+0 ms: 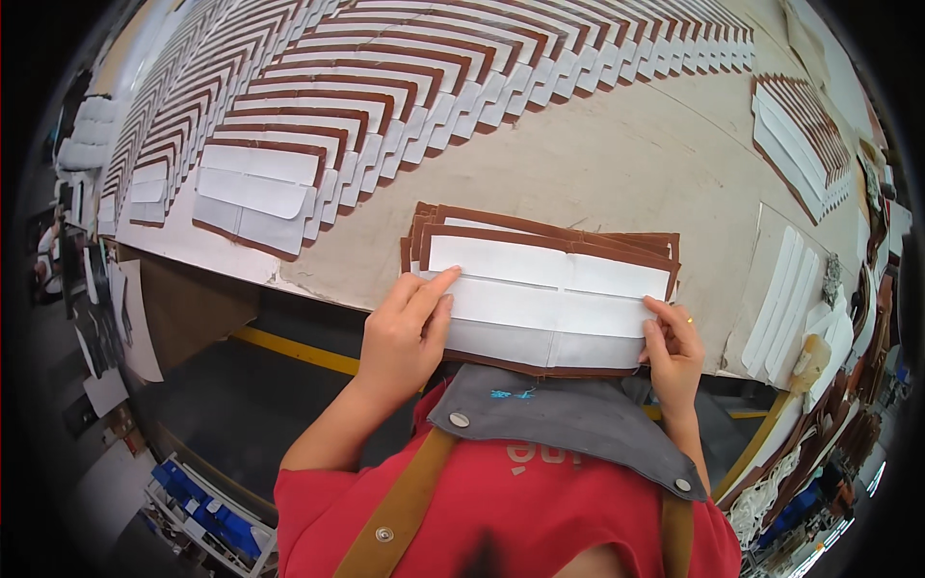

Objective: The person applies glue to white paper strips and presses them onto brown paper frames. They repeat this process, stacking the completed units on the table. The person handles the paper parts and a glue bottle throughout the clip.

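Observation:
A flat brown panel faced with white strips (549, 301) lies on top of a small stack at the table's near edge, close to my apron. Brown borders of the panels beneath (636, 241) stick out unevenly along the far side. My left hand (409, 328) holds the top panel's left edge, index finger and thumb on the white facing. At the opposite edge, my right hand (676, 345) grips with thumb and index finger; a ring shows on one finger. The fingertips beneath the panel are hidden.
Long overlapping rows of similar brown-and-white panels (376, 106) cover the table's far left. A smaller fanned group (795, 144) lies at the far right. White strips (782, 299) and a yellowish lump (815, 358) sit by the right edge. Blue bins (207, 506) stand below left.

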{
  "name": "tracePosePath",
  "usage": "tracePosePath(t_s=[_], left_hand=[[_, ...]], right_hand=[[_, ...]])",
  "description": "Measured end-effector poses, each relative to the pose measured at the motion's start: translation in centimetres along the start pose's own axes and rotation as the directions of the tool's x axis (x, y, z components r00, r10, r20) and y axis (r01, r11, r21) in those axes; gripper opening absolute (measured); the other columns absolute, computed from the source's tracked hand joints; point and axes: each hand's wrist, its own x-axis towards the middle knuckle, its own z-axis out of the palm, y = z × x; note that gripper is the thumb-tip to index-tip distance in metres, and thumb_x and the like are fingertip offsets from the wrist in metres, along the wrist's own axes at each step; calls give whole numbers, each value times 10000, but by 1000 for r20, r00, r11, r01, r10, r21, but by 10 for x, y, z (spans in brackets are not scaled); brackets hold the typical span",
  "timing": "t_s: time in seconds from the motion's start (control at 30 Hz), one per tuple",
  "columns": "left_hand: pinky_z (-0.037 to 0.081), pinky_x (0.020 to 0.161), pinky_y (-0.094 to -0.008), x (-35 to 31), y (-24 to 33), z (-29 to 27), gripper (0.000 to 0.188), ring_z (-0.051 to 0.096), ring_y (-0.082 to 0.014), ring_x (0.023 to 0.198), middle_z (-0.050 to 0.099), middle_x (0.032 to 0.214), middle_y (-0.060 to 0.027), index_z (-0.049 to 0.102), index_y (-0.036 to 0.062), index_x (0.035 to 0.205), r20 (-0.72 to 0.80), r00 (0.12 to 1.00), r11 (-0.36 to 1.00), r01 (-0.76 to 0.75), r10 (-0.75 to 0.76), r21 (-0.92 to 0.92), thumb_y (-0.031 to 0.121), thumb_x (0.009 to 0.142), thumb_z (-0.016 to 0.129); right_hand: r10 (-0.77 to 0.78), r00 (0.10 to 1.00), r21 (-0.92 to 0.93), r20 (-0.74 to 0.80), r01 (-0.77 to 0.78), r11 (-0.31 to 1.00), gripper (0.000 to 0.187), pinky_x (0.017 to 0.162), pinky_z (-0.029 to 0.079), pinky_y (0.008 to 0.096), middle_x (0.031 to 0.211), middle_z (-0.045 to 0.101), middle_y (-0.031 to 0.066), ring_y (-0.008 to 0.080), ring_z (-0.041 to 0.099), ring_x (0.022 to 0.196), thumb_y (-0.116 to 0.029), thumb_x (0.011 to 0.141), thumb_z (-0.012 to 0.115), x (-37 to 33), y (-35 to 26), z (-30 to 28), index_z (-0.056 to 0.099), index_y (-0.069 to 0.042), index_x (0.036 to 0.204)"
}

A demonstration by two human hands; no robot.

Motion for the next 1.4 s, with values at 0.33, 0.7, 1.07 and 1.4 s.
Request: tracePosePath(t_s=[0.33, 0.7, 1.07, 1.4], left_hand=[[427, 520, -275, 3, 4, -1, 273, 504, -172, 544, 522, 758, -77, 594, 65, 1085, 74, 997, 972, -19, 2, 235, 17, 819, 556], [383, 483, -287, 3, 3, 2, 284, 456, -152, 512, 460, 650, -43, 584, 71, 1101, 85, 995, 963, -69, 48, 261, 41, 820, 555], [385, 490, -300, 6, 6, -1, 282, 461, -167, 516, 452, 663, -44, 589, 64, 1055, 87, 995, 972, -65, 46, 227, 40, 774, 600], [341, 854, -362, 27, 31, 36, 274, 525, -190, 977, 573, 1081, -46, 614, 38, 999, 140, 849, 841, -526, 510, 124, 54, 726, 630]], right_hand=[[-44, 999, -74, 4, 44, 996, 302, 479, 391, 183, 753, 464, 18, 47, 462, 552, 75, 809, 543, 1, -2, -1, 614, -17, 1088], [-139, 990, -224, 6, 137, 965, 354, 519, 379, 213, 717, 471, 30, 86, 438, 577, 45, 792, 567, 3, -7, -2, 598, -33, 1136], [-204, 978, -577, 49, 195, 793, 256, 577, 442, 306, 789, 526, 104, 218, 535, 664, 12, 804, 545, 8, -15, -8, 586, -8, 1055], [-485, 842, -432, 238, 539, 723, 155, 763, 418, 369, 895, 544, 101, 276, 518, 868, -56, 766, 618, 64, -39, 39, 545, -32, 901]])
